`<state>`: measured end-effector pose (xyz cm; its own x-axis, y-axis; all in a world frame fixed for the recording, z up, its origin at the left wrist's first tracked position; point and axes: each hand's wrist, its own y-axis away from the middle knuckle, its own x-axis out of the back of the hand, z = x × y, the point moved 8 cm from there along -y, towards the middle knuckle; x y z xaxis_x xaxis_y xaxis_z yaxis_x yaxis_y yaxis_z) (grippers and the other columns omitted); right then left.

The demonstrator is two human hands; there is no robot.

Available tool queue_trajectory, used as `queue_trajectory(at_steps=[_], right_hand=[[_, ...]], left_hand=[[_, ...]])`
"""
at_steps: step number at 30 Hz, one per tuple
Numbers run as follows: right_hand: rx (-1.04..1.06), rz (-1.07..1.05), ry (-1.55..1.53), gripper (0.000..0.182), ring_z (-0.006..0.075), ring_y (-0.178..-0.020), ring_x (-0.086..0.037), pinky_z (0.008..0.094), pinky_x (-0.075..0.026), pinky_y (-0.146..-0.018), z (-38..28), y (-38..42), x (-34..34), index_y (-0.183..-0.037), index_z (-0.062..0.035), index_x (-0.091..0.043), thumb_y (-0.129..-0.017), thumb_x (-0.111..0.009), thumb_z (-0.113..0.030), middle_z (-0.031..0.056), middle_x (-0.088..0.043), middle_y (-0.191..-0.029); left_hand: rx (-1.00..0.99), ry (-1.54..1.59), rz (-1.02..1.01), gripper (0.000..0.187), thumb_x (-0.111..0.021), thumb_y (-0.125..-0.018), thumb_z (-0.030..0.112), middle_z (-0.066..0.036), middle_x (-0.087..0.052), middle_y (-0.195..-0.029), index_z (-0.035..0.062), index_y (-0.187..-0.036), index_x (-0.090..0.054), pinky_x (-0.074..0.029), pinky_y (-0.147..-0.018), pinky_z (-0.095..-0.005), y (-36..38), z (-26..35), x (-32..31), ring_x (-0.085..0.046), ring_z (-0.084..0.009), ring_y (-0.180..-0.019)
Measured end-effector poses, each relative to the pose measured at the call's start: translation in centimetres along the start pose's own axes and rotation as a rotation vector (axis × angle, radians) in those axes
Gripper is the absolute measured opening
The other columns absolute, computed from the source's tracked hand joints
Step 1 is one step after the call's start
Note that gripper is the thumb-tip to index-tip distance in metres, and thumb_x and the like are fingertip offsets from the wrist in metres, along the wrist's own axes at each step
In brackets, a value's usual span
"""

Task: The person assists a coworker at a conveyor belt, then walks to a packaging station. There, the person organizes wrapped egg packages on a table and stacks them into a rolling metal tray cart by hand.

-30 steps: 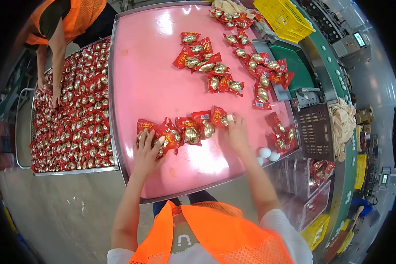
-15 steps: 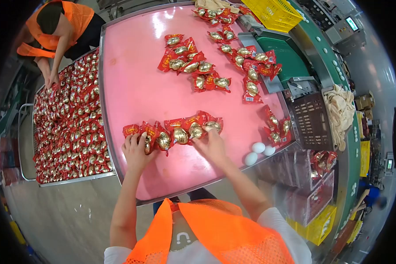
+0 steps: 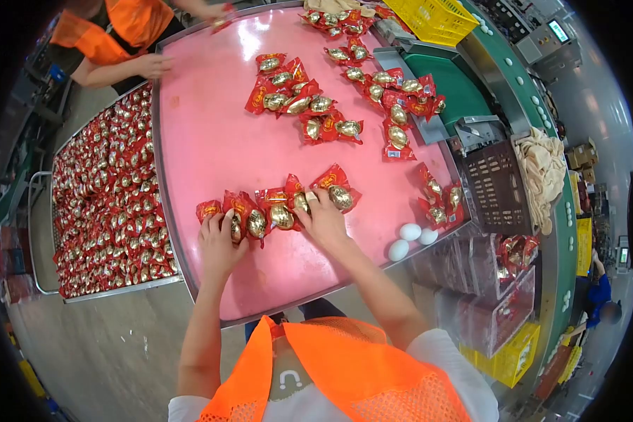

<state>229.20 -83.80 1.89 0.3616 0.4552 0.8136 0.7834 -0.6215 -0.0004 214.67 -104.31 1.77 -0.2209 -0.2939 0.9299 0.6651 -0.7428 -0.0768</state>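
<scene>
On pink table (image 3: 211,133): both hands' grip flat on red packets (image 3: 281,211)

- A row of packets (image 3: 281,207) is laid on the table (image 3: 211,133), between the left hand (image 3: 220,243) and the right hand (image 3: 323,221).
- One packet (image 3: 340,195) is placed just beyond the right hand's fingertips.
- Three eggs (image 3: 409,239) are set to the right of the right hand, near the table's edge.
- A larger heap of packets (image 3: 302,105) is spread well beyond both hands.
- A tray (image 3: 105,204) filled with packets is positioned to the left of the left hand, off the table.
- A crate (image 3: 496,190) is found right of the eggs.
</scene>
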Motion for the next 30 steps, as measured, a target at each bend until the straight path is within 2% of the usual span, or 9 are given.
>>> queue_trajectory(at_steps=[4,8,11,15,18,20,21,25,30], right_hand=[[0.31,0.141,0.297,0.045,0.0383,-0.119,-0.048,0.0453,-0.046,-0.097,-1.3,0.2,5.7,-0.126,-0.005,-0.058,-0.084,-0.062,-0.021,0.0189,-0.051,-0.128],[0.389,0.016,0.267,0.053,0.0391,-0.124,-0.042,0.0458,-0.042,-0.101,4.9,0.1,3.8,-0.132,-0.009,-0.055,-0.08,-0.062,-0.015,0.0202,-0.05,-0.129],[0.012,0.083,-0.287,0.064,0.0411,-0.118,-0.047,0.0462,-0.041,-0.101,8.5,-0.8,2.9,-0.141,-0.002,-0.041,-0.082,-0.064,-0.013,0.0223,-0.05,-0.128],[0.109,-0.035,-0.091,0.068,0.0428,-0.124,-0.044,0.0516,-0.035,-0.104,5.0,-0.1,-0.3,-0.141,-0.0001,-0.041,-0.084,-0.066,-0.029,0.024,-0.045,-0.138],[0.335,0.147,0.091,0.074,0.0427,-0.131,-0.037,0.0602,-0.029,-0.106,1.7,0.3,2.2,-0.142,-0.008,-0.044,-0.081,-0.068,-0.042,0.0213,-0.037,-0.147],[0.73,-0.009,0.296,0.079,0.041,-0.136,-0.032,0.0646,-0.025,-0.106,-2.4,1.1,0.3,-0.142,-0.0183,-0.047,-0.076,-0.071,-0.052,0.0173,-0.033,-0.151],[0.731,-0.142,0.372,0.077,0.0394,-0.133,-0.036,0.0667,-0.029,-0.102,-3.3,0.9,-1.1,-0.141,-0.0253,-0.049,-0.074,-0.071,-0.057,0.0149,-0.037,-0.149],[0.796,-0.192,0.482,0.075,0.0377,-0.124,-0.046,0.062,-0.04,-0.096,-6.0,-1.4,-3.6,-0.141,-0.0242,-0.048,-0.076,-0.07,-0.055,0.0158,-0.044,-0.142],[0.779,-0.302,0.602,0.073,0.0339,-0.106,-0.056,0.0448,-0.052,-0.085,-5.4,-3.2,-4.3,-0.142,-0.0198,-0.046,-0.078,-0.072,-0.045,0.0155,-0.053,-0.125]], left_hand=[[0.002,-0.036,0.013,0.071,-0.073,-0.069,0.028,-0.015,-0.048,-0.131,0.0139,-0.135,-0.05,-0.032,-0.105,-0.0543,0.0,0.1,0.4,-0.039,-0.0389,-0.129],[-0.02,-0.086,0.024,0.072,-0.072,-0.07,0.027,-0.015,-0.047,-0.134,0.0142,-0.136,-0.049,-0.035,-0.103,-0.0531,0.1,0.5,0.7,-0.04,-0.0384,-0.128],[-0.001,-0.099,0.014,0.071,-0.071,-0.07,0.029,-0.016,-0.048,-0.133,0.0142,-0.136,-0.049,-0.034,-0.103,-0.0538,0.1,0.5,0.5,-0.04,-0.0387,-0.129],[-0.005,-0.118,-0.011,0.073,-0.072,-0.071,0.034,-0.016,-0.044,-0.139,0.014,-0.138,-0.048,-0.033,-0.105,-0.0543,0.3,-0.1,0.4,-0.039,-0.0393,-0.129],[-0.03,-0.026,0.012,0.081,-0.073,-0.072,0.046,-0.017,-0.037,-0.147,0.0184,-0.143,-0.044,-0.029,-0.107,-0.0589,0.2,-0.2,1.2,-0.036,-0.0406,-0.133],[-0.226,-0.087,0.004,0.084,-0.073,-0.072,0.053,-0.016,-0.031,-0.152,0.0236,-0.145,-0.042,-0.027,-0.107,-0.0632,0.7,0.8,1.5,-0.034,-0.0407,-0.135],[-0.28,-0.093,-0.032,0.082,-0.072,-0.073,0.052,-0.016,-0.034,-0.15,0.0247,-0.144,-0.043,-0.029,-0.105,-0.0641,0.7,0.9,1.1,-0.036,-0.0405,-0.134],[-0.238,-0.137,-0.104,0.077,-0.072,-0.072,0.052,-0.012,-0.053,-0.132,0.0251,-0.14,-0.047,-0.036,-0.101,-0.0566,-2.0,0.3,-0.9,-0.052,-0.0334,-0.12],[-0.312,-0.253,0.004,0.067,-0.071,-0.074,0.049,-0.008,-0.062,-0.112,0.025,-0.134,-0.054,-0.046,-0.085,-0.0501,-4.6,0.2,-0.6,-0.063,-0.0289,-0.101]])
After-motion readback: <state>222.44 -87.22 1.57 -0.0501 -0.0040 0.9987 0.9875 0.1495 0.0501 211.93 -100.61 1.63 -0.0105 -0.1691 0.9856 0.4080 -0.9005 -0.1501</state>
